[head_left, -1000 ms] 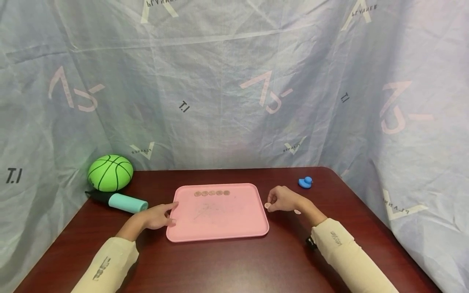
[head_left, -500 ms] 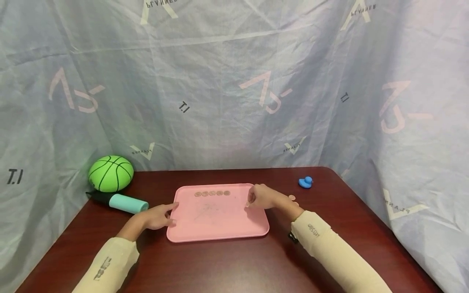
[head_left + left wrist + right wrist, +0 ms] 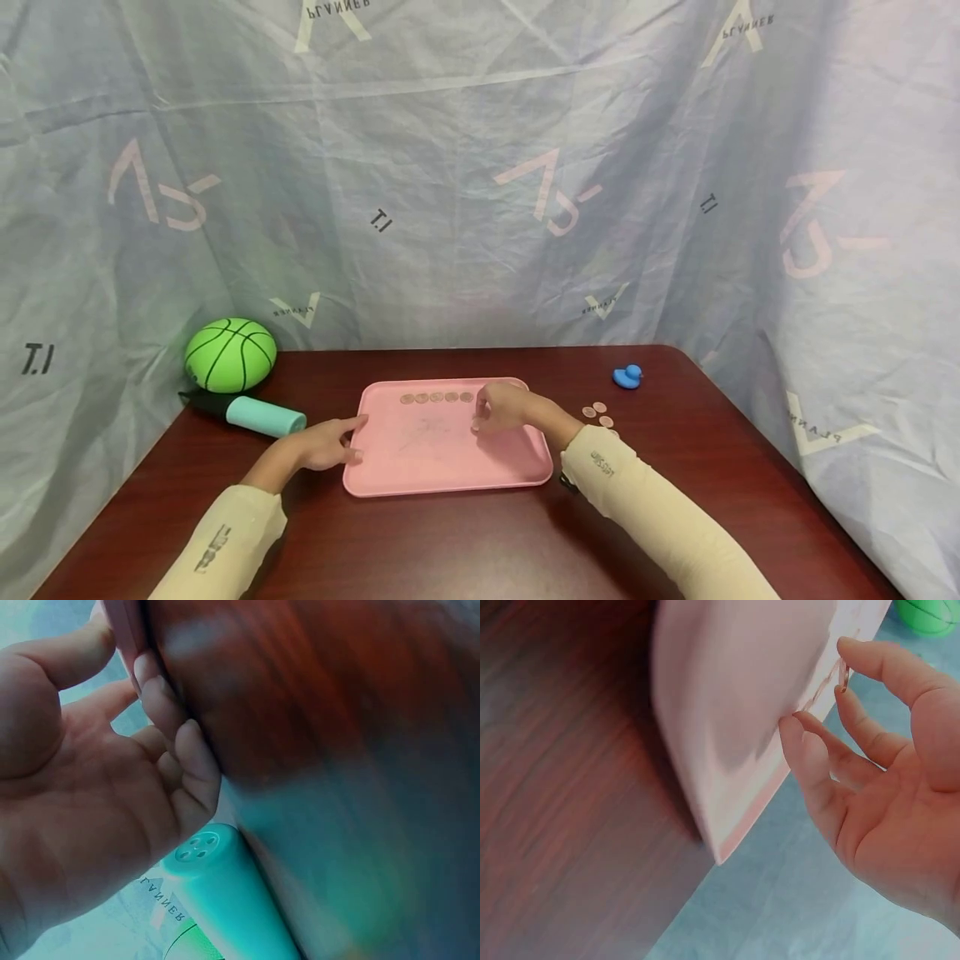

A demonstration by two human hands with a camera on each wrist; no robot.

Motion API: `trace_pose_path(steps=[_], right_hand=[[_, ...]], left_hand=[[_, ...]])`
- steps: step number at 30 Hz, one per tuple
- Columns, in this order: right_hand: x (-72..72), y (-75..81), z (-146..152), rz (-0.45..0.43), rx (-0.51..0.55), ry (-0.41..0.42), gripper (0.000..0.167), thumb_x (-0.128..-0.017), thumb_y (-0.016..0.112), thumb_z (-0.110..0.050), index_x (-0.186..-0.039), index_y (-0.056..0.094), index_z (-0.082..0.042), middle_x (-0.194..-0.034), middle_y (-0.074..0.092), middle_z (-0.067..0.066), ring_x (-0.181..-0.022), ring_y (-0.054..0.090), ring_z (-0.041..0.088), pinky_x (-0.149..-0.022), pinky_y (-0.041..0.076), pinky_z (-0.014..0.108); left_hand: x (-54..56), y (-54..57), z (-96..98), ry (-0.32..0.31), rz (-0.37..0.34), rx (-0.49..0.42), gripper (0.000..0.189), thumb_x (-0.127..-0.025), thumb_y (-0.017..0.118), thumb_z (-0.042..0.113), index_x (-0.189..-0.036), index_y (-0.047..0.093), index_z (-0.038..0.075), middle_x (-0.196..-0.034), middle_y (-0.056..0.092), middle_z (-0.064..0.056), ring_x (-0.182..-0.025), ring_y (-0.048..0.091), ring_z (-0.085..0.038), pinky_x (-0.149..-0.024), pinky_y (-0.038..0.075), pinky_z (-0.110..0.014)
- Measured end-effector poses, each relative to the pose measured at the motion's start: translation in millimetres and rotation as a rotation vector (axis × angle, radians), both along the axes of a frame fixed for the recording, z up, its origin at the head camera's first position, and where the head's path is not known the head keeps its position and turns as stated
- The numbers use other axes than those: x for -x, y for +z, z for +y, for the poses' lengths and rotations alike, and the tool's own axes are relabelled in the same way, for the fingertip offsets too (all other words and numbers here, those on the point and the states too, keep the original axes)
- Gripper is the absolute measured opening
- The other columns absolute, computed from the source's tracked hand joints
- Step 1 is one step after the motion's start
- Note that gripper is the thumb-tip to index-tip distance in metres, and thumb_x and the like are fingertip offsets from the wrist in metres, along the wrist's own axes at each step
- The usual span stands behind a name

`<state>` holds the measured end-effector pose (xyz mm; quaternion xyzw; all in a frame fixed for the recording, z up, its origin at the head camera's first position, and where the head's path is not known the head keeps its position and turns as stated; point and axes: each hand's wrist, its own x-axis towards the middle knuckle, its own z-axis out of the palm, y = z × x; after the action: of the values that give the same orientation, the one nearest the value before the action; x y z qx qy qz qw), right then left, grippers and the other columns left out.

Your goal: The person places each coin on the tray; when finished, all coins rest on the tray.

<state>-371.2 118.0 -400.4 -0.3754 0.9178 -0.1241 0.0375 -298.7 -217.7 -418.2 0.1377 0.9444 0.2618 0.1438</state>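
Note:
My right hand (image 3: 501,408) is over the right part of the pink tray (image 3: 420,477). In the right wrist view, its thumb and a fingertip pinch a coin (image 3: 844,677), seen edge-on, while the other fingers are loosely bent. A row of several coins (image 3: 437,397) lies flat along the tray's far side, just left of that hand. My left hand (image 3: 324,444) rests at the tray's left edge with thumb and index finger spread and touching the rim. The left wrist view shows its other fingers bent beside the tray edge (image 3: 127,634), low at the tabletop.
Several loose coins (image 3: 606,422) lie on the dark wooden table (image 3: 465,550) right of the tray, partly behind my right forearm. A blue rubber duck (image 3: 627,377) sits beyond them. At left are a green ball (image 3: 231,355) and a turquoise-and-black cylinder (image 3: 262,416). Grey cloth hangs behind.
My right hand has moved left with the coin, from beside the tray to near the right end of the coin row. More loose coins show on the table. The left hand stays put.

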Motion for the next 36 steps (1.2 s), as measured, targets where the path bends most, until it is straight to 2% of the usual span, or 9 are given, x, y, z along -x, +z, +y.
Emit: trace_pose_path(steps=[11, 21, 28, 33, 36], right_hand=[[7.4, -1.8, -11.3, -0.073, -0.005, -0.057, 0.017, -0.08, 0.079, -0.019, -0.09, 0.07, -0.007, -0.084, 0.064, 0.0, -0.074, 0.05, 0.009, -0.071, 0.045, 0.025], [4.8, -4.8, -28.6, -0.096, 0.024, 0.023, 0.013, -0.08, 0.08, -0.015, -0.083, 0.071, -0.006, -0.074, 0.062, -0.007, -0.066, 0.049, 0.004, -0.064, 0.044, 0.02], [0.8, -2.9, -49.0, -0.111, -0.07, 0.006, 0.014, -0.083, 0.077, -0.016, -0.077, 0.066, -0.009, -0.072, 0.056, -0.009, -0.065, 0.047, 0.004, -0.065, 0.043, 0.02], [3.1, -2.2, -63.6, -0.13, -0.102, -0.014, 0.009, -0.084, 0.076, -0.016, -0.081, 0.075, -0.008, -0.076, 0.068, -0.007, -0.067, 0.05, 0.002, -0.068, 0.046, 0.018], [6.1, -4.2, -71.8, -0.15, -0.09, -0.017, 0.012, -0.083, 0.079, -0.018, -0.087, 0.078, -0.006, -0.084, 0.074, -0.003, -0.072, 0.057, 0.0, -0.07, 0.047, 0.017]], left_hand=[[0.8, -1.6, 2.8, 0.001, -0.006, -0.004, 0.076, -0.088, 0.074, 0.023, -0.15, 0.037, -0.001, -0.139, 0.051, -0.026, -0.125, 0.049, -0.039, -0.105, 0.034, -0.059], [0.2, 1.2, 3.1, 0.004, -0.01, -0.003, 0.076, -0.088, 0.074, 0.023, -0.15, 0.037, -0.002, -0.14, 0.049, -0.028, -0.128, 0.046, -0.042, -0.105, 0.034, -0.06], [-0.4, 1.9, 1.2, 0.005, -0.016, -0.001, 0.076, -0.089, 0.073, 0.023, -0.15, 0.036, -0.002, -0.139, 0.05, -0.027, -0.121, 0.051, -0.039, -0.104, 0.036, -0.059], [-0.4, 0.5, 0.8, 0.014, -0.018, -0.011, 0.076, -0.089, 0.073, 0.023, -0.151, 0.037, -0.001, -0.137, 0.052, -0.026, -0.118, 0.053, -0.036, -0.103, 0.036, -0.059], [-0.5, 0.0, 1.5, 0.013, -0.012, -0.006, 0.076, -0.088, 0.073, 0.022, -0.151, 0.037, -0.001, -0.137, 0.052, -0.026, -0.119, 0.052, -0.036, -0.104, 0.036, -0.058]])
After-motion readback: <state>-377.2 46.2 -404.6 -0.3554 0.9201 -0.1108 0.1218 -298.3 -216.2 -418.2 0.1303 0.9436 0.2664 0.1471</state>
